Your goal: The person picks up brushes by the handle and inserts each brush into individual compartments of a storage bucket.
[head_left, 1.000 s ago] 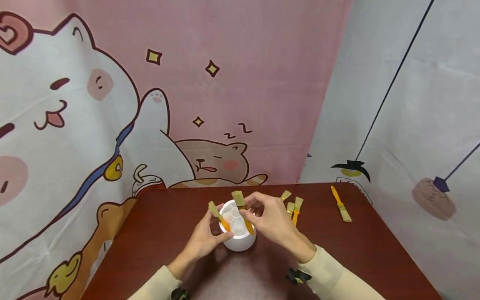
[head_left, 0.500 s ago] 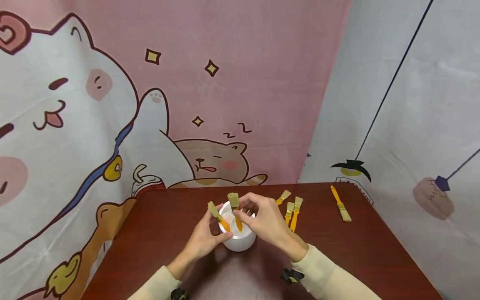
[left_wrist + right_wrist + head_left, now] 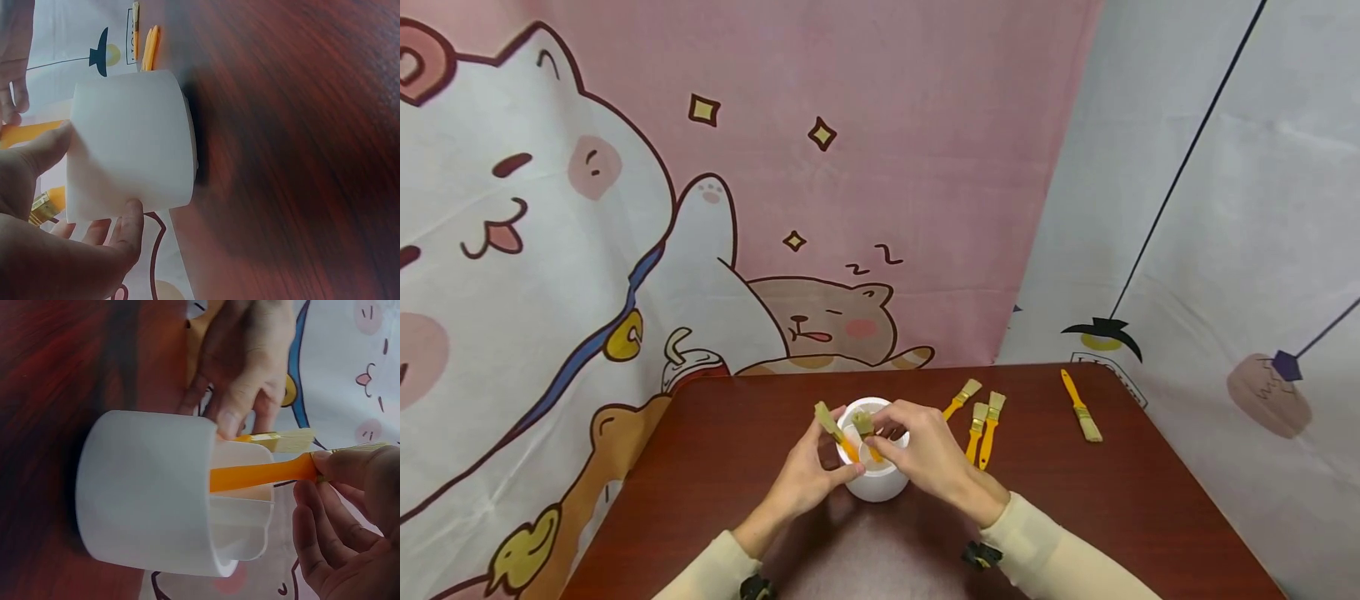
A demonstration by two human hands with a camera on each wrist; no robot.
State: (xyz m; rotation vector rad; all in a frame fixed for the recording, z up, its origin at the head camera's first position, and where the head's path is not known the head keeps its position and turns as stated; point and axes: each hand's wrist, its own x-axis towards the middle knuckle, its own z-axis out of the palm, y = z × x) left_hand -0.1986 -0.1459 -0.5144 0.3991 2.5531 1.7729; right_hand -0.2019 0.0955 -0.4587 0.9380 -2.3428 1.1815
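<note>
Your right hand (image 3: 928,450): thumb and fingertips pinch one held brush (image 3: 262,475) near its metal band, bristles up, handle aimed down. Just changed: over the last second this brush has moved left and dropped, its orange handle shifting from over the near rim to inside the mouth of the white container (image 3: 877,487). Your left hand (image 3: 812,467): unchanged in place, thumb at the rim and fingers curved round the side, holding the container upright on the dark red table (image 3: 715,450). One leaning brush (image 3: 835,429): already in the container, bristles up, tilted toward your left hand, same pose throughout. Container interior: pale dividers showing above the rim; which compartment takes the held handle you cannot tell, its lower end being hidden. Table stock, right of the container: a group of three, namely a far brush (image 3: 962,398), a short-showing brush (image 3: 976,432) and a near brush (image 3: 992,429), all more fully exposed since your right hand moved off them; well apart, a lone brush (image 3: 1081,406). Standing, by judgement: one brush placed, a second partly inserted though not released, four outside.
</note>
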